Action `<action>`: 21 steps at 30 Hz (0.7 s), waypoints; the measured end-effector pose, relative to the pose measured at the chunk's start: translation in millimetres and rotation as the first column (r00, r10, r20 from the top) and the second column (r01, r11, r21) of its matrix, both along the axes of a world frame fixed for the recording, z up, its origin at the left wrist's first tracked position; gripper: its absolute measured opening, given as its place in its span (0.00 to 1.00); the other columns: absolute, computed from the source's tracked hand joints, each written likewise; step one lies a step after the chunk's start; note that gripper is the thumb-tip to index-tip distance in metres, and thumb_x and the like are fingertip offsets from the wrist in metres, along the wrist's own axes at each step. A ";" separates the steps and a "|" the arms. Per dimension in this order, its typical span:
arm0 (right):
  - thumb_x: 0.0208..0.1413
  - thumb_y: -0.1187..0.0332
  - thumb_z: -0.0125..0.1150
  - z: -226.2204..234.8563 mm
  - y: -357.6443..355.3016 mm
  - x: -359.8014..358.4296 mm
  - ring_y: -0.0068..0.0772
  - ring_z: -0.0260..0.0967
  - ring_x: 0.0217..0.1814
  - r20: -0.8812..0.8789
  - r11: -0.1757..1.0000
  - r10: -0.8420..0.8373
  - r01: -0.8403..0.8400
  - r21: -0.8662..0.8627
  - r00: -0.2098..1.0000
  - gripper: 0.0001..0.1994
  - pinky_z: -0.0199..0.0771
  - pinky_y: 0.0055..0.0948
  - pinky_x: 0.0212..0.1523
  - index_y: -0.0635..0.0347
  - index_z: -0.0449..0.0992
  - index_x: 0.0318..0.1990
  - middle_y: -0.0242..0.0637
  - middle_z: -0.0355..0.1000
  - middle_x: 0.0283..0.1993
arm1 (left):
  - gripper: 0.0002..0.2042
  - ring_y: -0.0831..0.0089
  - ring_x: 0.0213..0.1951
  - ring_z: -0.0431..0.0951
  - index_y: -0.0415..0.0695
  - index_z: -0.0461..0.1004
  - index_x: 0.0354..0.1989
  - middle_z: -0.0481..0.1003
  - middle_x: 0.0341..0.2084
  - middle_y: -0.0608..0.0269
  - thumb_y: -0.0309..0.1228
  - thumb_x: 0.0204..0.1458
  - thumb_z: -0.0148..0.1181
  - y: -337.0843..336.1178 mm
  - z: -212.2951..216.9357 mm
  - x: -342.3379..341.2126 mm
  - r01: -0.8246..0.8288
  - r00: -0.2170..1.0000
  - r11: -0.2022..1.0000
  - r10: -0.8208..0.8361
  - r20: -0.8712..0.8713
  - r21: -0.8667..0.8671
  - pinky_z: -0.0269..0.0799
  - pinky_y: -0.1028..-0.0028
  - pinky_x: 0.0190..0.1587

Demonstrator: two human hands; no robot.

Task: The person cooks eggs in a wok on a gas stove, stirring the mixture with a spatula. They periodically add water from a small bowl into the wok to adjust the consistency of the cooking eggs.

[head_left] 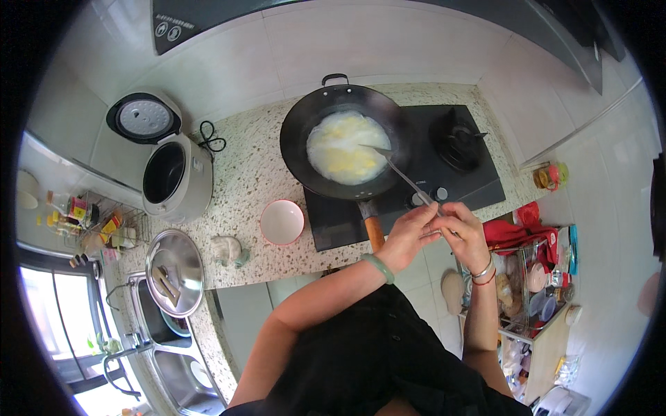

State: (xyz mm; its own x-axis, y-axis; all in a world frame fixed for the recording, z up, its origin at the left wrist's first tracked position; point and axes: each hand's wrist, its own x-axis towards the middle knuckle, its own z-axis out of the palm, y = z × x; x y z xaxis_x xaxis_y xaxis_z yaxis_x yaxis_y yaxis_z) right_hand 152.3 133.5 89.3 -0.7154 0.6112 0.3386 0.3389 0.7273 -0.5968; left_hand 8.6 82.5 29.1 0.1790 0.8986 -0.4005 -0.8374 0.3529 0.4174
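A dark wok (298, 159) with a wooden handle (374, 232) sits over the left side of the black gas stove. In it, milky liquid with yellow, egg-like patches (347, 156) is bubbling or steaming. The blade of a long-handled metal spatula (402, 173) dips into the liquid's right side. Both hands meet at the upper part of its handle, in front of the stove. My right hand (463, 234) is closed around it. My left hand (406, 237), below a green bangle, pinches the handle beside the right fingers; its exact grip is partly hidden.
A second burner (458, 142) lies right of the wok. On the counter stand a white bowl (282, 222), an open rice cooker (187, 173), a crumpled cloth (227, 249) and a wok lid (173, 267). A sink (184, 378) is at left, a loaded rack (534, 305) at right.
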 end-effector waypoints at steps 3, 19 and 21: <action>0.45 0.82 0.62 -1.7 0.5 8.7 0.39 0.72 0.42 -0.006 1.000 -0.009 0.009 -0.013 1.000 0.10 0.74 0.30 0.42 0.61 0.78 0.36 0.42 0.68 0.44 | 0.12 0.81 0.40 0.73 0.50 0.73 0.41 0.73 0.37 0.72 0.43 0.57 0.58 2.4 1.3 9.1 0.008 1.000 1.000 -0.008 -0.029 -0.008 0.69 0.74 0.47; 0.53 0.77 0.57 -42.5 74.9 78.8 0.49 0.72 0.47 0.072 0.957 0.005 0.016 -0.288 0.997 0.13 0.73 0.34 0.43 0.57 0.73 0.47 0.49 0.69 0.50 | 0.16 0.74 0.41 0.77 0.41 0.70 0.54 0.74 0.39 0.65 0.34 0.60 0.54 71.1 -37.7 88.9 -0.245 0.937 0.968 0.251 -0.243 0.055 0.76 0.72 0.46; 0.54 0.78 0.55 -51.4 80.3 84.2 0.51 0.72 0.46 0.161 0.873 -0.143 0.201 -0.445 0.977 0.15 0.73 0.36 0.41 0.57 0.70 0.50 0.50 0.69 0.49 | 0.16 0.75 0.42 0.77 0.41 0.69 0.54 0.74 0.38 0.65 0.33 0.60 0.54 85.3 -45.2 102.8 -0.275 0.922 0.959 0.281 -0.266 0.060 0.76 0.72 0.46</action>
